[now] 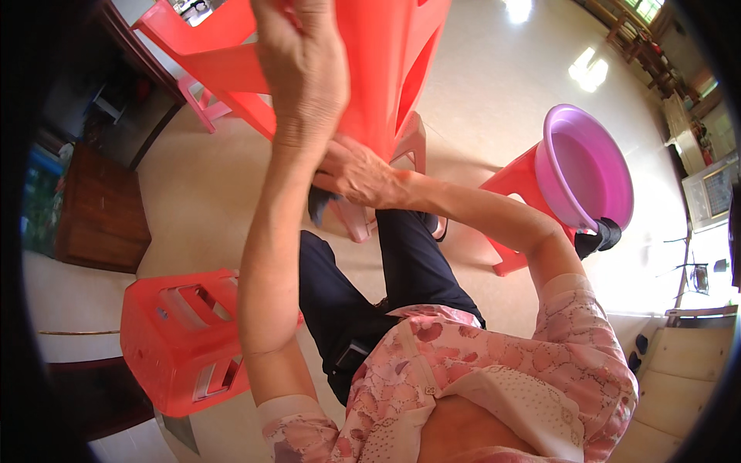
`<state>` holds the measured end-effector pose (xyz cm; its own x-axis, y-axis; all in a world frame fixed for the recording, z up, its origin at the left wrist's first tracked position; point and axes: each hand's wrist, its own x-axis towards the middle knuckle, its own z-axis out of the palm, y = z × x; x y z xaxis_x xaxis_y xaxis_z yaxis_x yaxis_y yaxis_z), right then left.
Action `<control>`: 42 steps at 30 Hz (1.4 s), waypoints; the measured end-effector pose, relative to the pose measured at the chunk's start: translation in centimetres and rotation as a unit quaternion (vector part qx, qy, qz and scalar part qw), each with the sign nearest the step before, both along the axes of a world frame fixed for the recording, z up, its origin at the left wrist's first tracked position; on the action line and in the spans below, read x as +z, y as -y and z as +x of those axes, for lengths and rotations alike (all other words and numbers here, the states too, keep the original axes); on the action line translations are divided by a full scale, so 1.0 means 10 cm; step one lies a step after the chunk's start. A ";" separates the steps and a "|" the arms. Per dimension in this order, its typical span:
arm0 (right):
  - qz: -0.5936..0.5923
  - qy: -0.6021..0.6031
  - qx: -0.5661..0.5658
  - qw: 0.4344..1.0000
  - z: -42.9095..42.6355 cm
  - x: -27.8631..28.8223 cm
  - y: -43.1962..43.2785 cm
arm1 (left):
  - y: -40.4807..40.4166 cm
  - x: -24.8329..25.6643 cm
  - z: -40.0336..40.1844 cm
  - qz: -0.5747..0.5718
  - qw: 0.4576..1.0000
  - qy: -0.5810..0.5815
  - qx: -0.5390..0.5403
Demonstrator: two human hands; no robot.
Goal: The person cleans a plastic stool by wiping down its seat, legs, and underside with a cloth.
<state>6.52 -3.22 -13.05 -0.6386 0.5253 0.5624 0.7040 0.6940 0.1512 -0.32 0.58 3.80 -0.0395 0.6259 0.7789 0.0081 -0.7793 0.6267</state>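
A large red plastic stool (370,75) stands raised and tilted close before me. My left hand (307,69) is against its near side; the fingers run behind the stool's edge and out at the top of the picture. Below it, my right hand (362,173) reaches across behind my left forearm, by the lower part of the red stool. Its fingers are curled over a dark grey-blue cloth (320,204), of which one end hangs down; the fingertips are hidden by the forearm.
A purple plastic basin (553,173) sits tilted on another red stool (509,173) at right, with a black cloth (602,237) over its rim. A red stool (168,341) is at lower left. Pinkish stools (414,136) stand beyond. A brown wooden cabinet (104,214) is at left.
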 end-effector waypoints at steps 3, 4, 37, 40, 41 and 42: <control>-0.144 -0.110 0.071 0.981 0.04 -0.10 0.27 | -0.14 0.05 -0.22 -0.048 0.996 0.072 0.027; -0.224 -0.183 0.067 0.955 0.06 -0.10 0.38 | -0.16 0.09 -0.30 -0.090 0.990 0.101 0.047; -0.281 -0.329 0.107 0.895 0.34 0.07 -0.92 | -0.76 -0.08 -0.87 0.057 0.972 0.178 -0.141; -0.585 -0.450 0.392 0.549 0.42 -0.15 -0.94 | -0.76 -0.06 -0.82 0.048 0.968 0.199 -0.148; -0.658 -0.458 0.453 0.390 0.45 -0.21 -0.95 | -0.76 -0.05 -0.80 0.045 0.967 0.205 -0.146; -0.698 -0.436 0.335 0.459 0.47 -0.21 -0.95 | -0.76 -0.04 -0.81 0.044 0.967 0.206 -0.146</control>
